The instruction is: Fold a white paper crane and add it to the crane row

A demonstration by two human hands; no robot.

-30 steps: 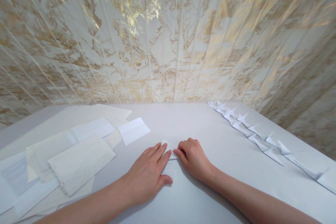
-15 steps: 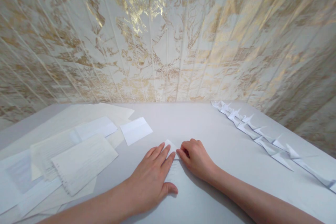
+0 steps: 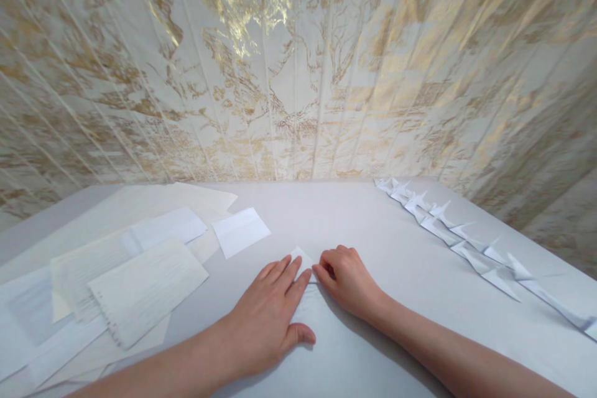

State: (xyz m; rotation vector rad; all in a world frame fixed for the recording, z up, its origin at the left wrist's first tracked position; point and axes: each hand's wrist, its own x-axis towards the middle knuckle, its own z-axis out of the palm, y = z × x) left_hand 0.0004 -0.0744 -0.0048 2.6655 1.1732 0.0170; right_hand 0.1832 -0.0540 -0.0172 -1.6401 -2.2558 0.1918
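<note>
A small piece of folded white paper (image 3: pixel 302 255) lies on the white table in front of me, its pointed tip facing away. My left hand (image 3: pixel 273 311) rests flat across its left side, fingers stretched out and thumb apart, covering much of it. At the paper's right corner is my right hand (image 3: pixel 347 277), curled, with thumb and forefinger pressed together on the edge. Faint lines of writing show on the near part, below the left fingertips. How the paper's covered part is folded cannot be seen.
Loose sheets (image 3: pixel 149 292), some with writing, overlap on the left. A creased white sheet (image 3: pixel 241 231) lies just beyond my left hand. Several folded paper cranes (image 3: pixel 459 231) stand in rows along the right. A gold-patterned curtain (image 3: pixel 298 74) hangs behind the table (image 3: pixel 321 211).
</note>
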